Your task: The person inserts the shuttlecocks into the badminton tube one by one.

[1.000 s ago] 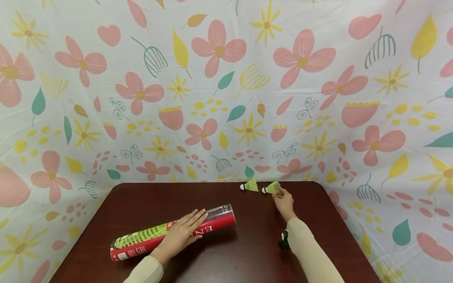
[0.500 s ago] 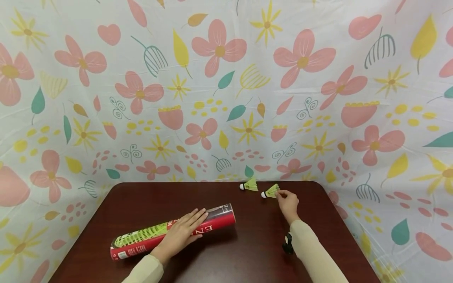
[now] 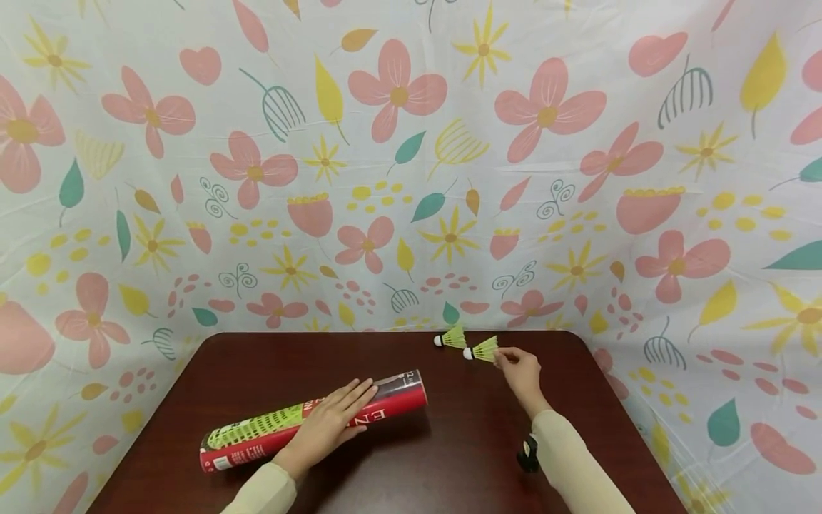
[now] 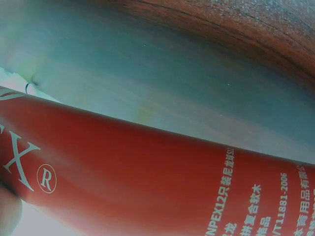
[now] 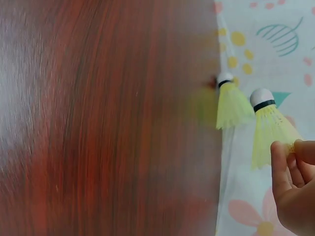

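Note:
My left hand (image 3: 330, 421) lies flat across a red shuttlecock tube (image 3: 237, 446), its fingers stretched out over the label. In the left wrist view the red side of the tube (image 4: 128, 167) fills the lower part, with a bit of the hand at the left edge. My right hand (image 3: 521, 375) pinches a yellow shuttlecock (image 3: 483, 350) by the rim of its skirt between thumb and fingertips. Its white cork points left, as the right wrist view of the held shuttlecock (image 5: 270, 123) also shows. Just left of it lies a second yellow shuttlecock (image 3: 452, 338) by the table's back edge.
The dark red-brown table (image 3: 462, 435) has rounded back corners. Behind it hangs a white curtain (image 3: 411, 185) printed with flowers and leaves. A small black device (image 3: 528, 455) is strapped at the right wrist.
The right hand first draws back to the skirt's rim, then shifts slightly left with the pinched shuttlecock, closer to the other one. The left hand and tube stay put.

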Action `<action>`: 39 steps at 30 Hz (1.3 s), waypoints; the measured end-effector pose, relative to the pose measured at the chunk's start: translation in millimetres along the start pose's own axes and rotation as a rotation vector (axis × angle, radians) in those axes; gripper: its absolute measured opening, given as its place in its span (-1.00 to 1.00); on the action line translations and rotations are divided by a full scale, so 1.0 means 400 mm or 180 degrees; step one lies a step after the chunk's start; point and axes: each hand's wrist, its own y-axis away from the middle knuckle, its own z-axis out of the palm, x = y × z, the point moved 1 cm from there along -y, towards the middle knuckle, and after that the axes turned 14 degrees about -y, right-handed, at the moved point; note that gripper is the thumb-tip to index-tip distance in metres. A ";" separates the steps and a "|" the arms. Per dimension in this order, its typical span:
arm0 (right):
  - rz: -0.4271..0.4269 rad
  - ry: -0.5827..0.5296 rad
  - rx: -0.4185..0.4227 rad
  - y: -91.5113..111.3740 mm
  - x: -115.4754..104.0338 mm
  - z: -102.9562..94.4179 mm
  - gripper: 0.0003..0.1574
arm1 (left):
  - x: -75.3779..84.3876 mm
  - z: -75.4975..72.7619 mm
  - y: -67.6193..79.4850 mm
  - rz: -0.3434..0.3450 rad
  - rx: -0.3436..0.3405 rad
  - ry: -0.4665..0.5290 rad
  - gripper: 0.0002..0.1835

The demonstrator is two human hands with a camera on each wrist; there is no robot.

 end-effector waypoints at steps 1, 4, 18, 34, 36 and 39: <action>0.0052 -0.0056 -0.0047 0.005 -0.005 0.001 -0.73 | 0.000 0.001 0.000 0.0006 0.0004 0.0002 -0.19; 0.0223 -0.0301 -0.0152 0.021 -0.019 0.003 -0.70 | 0.001 -0.001 -0.002 0.0004 -0.0011 -0.0004 -0.17; 0.0352 -0.0796 -0.0491 0.079 -0.059 0.034 -0.66 | 0.005 -0.001 -0.003 0.0016 0.0068 -0.0060 -0.19; -0.0086 -0.1090 -0.0956 0.120 -0.059 0.074 -0.76 | -0.001 -0.002 -0.006 -0.0008 0.0044 -0.0043 -0.19; 0.0116 -0.1048 -0.0990 0.135 -0.096 0.080 -0.75 | -0.001 -0.003 -0.008 -0.0014 0.0017 -0.0025 -0.18; 0.0275 -0.1064 -0.1104 0.146 -0.126 0.089 -0.75 | -0.001 -0.005 -0.012 -0.0019 -0.0028 0.0002 -0.17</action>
